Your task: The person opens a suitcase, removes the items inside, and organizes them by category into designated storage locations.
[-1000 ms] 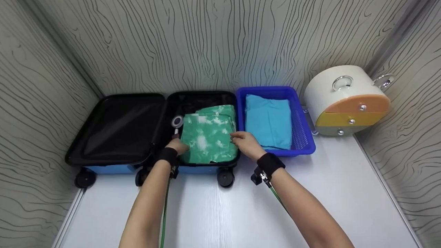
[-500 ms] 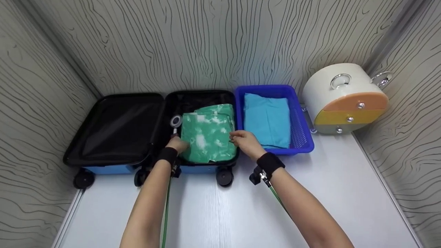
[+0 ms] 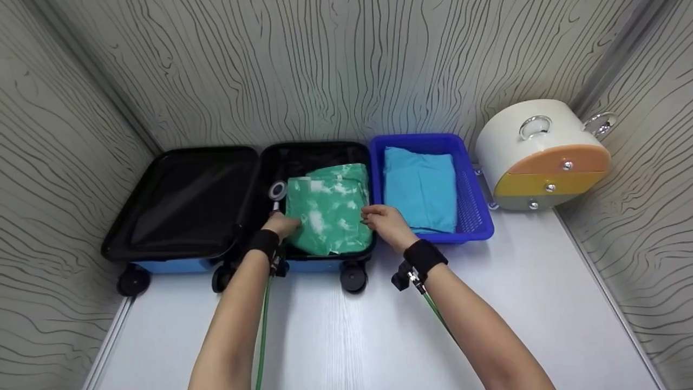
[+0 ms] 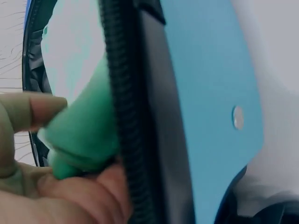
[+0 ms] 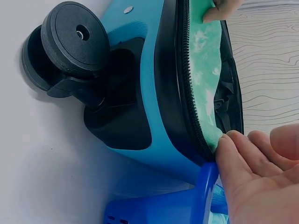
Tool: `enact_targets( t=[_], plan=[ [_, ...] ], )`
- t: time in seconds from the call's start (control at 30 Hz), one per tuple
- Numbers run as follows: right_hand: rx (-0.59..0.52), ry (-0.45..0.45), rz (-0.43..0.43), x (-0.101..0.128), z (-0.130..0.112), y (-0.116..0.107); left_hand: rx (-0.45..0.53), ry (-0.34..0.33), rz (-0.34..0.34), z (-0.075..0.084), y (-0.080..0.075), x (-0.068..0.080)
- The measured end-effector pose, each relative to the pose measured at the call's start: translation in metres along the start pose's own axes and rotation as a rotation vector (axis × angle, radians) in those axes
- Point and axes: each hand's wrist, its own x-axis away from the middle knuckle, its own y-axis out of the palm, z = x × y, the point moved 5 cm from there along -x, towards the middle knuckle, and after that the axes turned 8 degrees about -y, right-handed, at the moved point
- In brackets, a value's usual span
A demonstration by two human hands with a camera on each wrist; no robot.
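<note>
A folded green-and-white patterned cloth (image 3: 327,216) lies in the right half of an open suitcase (image 3: 308,265) with a black lining and light blue shell. My left hand (image 3: 281,225) grips the cloth's near left edge. In the left wrist view, the thumb lies above the bunched green fabric (image 4: 86,126) and the other fingers curl beneath it. My right hand (image 3: 387,222) is at the cloth's right edge. Its straight fingers touch the fabric beside the zip in the right wrist view, with the thumb (image 5: 285,140) held apart.
Just left of the cloth lies a small round-headed item with a pale ring (image 3: 278,190). The suitcase's other half (image 3: 189,206) lies open at left. To the right stand a blue basket (image 3: 476,216) holding folded turquoise cloth (image 3: 419,189) and a cream drum-shaped drawer box (image 3: 520,130).
My left thumb has shifted slightly right over the cloth, and the cloth's near left corner has creased and drawn inward. The right hand stays nearly still.
</note>
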Motion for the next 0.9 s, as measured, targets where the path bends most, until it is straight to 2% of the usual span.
enact_targets(
  t=[0.1, 0.23, 0.4, 0.5, 0.7, 0.77, 0.9],
  plan=[
    [0.001, -0.006, 0.000, 0.001, 0.000, 0.000, 0.031, -0.012, 0.014, 0.001, 0.001, 0.001],
    [0.030, -0.026, -0.007, 0.002, 0.000, 0.000, 0.093, 0.005, 0.025, 0.001, -0.001, 0.001],
    [0.120, -0.069, -0.038, 0.005, -0.001, 0.003, 0.186, 0.042, 0.041, 0.003, -0.006, 0.002],
    [0.247, -0.110, -0.109, 0.009, -0.002, 0.008, 0.276, 0.051, 0.043, 0.006, -0.008, 0.003],
    [0.579, -0.219, -0.274, 0.017, -0.002, 0.023, 0.455, 0.086, 0.025, 0.015, -0.016, 0.008],
    [0.668, -0.254, -0.281, 0.018, -0.002, 0.027, 0.492, 0.090, 0.010, 0.017, -0.018, 0.009],
    [0.790, -0.260, -0.273, 0.018, -0.001, 0.032, 0.553, 0.066, -0.012, 0.019, -0.025, 0.010]
  ],
)
